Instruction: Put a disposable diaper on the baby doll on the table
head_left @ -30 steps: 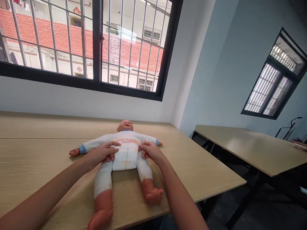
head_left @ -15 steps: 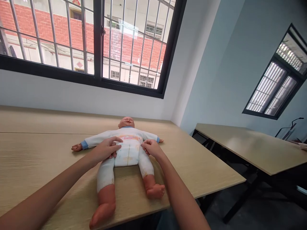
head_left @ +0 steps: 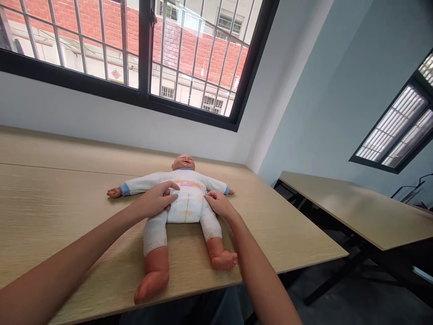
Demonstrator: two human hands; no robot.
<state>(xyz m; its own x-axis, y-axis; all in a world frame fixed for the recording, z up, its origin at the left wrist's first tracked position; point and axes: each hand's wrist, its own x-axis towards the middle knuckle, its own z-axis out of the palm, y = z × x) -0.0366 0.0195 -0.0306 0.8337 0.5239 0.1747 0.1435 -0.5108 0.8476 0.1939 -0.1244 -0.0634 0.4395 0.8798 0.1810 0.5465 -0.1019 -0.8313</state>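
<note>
"Pale wooden table [head_left: 287, 225]: what's on it?"
"A doll [head_left: 185, 175], between left hand [head_left: 158, 199] and right hand [head_left: 219, 204]; barred window [head_left: 145, 58] beyond them."
"Their grip?"
"Left half-open, resting on the diaper [head_left: 184, 211]; right seemingly pinching its edge, contact partly hidden."

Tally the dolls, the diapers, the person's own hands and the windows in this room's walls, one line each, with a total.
Doll: 1
Diaper: 1
Hands: 2 (left hand, right hand)
Windows: 2 (large window, smaller window)
Total: 6
</note>
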